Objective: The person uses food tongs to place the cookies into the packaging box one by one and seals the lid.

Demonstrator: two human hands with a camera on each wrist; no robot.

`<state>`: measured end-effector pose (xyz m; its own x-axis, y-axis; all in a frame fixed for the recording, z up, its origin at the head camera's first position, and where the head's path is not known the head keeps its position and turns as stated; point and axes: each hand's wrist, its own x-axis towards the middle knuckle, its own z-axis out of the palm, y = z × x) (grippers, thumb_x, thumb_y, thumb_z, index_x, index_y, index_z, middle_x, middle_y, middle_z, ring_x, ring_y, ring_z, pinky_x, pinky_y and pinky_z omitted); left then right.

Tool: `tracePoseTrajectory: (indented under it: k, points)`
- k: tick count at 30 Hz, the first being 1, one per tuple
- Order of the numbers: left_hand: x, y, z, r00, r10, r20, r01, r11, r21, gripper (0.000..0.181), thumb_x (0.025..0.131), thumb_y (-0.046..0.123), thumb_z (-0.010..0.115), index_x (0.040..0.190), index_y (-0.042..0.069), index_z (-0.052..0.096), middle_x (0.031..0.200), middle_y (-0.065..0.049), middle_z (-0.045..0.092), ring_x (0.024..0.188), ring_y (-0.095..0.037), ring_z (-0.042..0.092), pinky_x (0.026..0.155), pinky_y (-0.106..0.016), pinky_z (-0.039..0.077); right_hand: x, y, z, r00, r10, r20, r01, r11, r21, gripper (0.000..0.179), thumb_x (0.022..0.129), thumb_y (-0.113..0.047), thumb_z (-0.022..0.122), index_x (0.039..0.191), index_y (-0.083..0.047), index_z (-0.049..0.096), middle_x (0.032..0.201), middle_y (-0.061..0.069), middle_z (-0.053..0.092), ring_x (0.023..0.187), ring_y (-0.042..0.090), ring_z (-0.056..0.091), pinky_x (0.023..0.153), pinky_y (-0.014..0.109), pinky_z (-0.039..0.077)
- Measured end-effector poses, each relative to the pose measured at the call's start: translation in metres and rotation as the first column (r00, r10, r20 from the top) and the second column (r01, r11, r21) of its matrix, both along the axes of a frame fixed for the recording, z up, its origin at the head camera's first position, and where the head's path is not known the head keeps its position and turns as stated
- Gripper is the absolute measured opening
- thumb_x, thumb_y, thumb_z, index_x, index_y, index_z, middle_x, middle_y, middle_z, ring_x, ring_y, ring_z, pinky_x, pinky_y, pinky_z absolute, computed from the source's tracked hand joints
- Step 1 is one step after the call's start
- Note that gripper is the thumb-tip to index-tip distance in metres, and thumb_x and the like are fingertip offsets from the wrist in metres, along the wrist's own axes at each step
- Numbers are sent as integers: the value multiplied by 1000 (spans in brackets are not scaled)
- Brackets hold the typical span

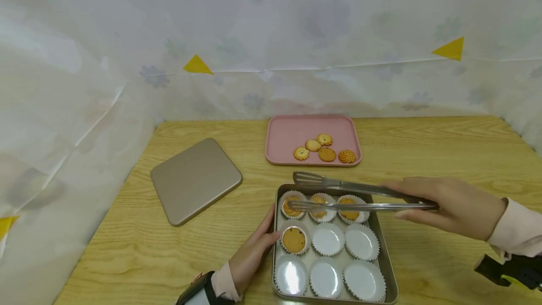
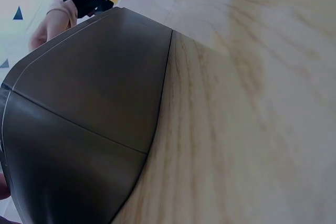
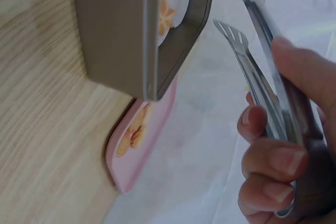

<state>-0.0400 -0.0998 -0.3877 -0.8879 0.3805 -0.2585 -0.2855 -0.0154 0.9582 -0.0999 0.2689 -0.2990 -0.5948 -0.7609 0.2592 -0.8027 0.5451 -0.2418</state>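
My right hand [image 1: 457,206] grips a pair of metal tongs [image 3: 257,66], fingers and thumb curled round the handle. The slotted tips are spread apart with nothing between them, above the back row of a deep metal baking tin [image 1: 384,258]. White paper cups [image 1: 328,239] line the tin in rows. Cookies lie in the three back cups, and a round speckled cookie [image 1: 294,239] sits in the left cup of the middle row. My left hand [image 1: 251,255] rests against the tin's left wall, fingers fairly straight, thumb at the rim.
Behind the tin stands a pink tray [image 1: 285,138] bearing several cookies [image 1: 327,154] toward its right. A flat metal lid [image 1: 196,180] lies on the wooden table [image 1: 127,229] to the left. Patterned white sheeting [image 1: 271,27] hangs at the back and sides.
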Motion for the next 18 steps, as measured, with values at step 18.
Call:
tracePoseTrajectory:
  k: [18]
  points:
    - [0, 0, -1, 1000, 6, -2, -6, 1000, -5, 68, 100, 21, 43, 156, 8, 7, 162, -15, -3, 147, -36, -10, 116, -58, -8, -57, 12, -16, 909, -417, 0, 416, 905, 89, 53, 89, -29, 69, 129, 5, 58, 59, -7, 40, 49, 4, 31, 48, 23, 27]
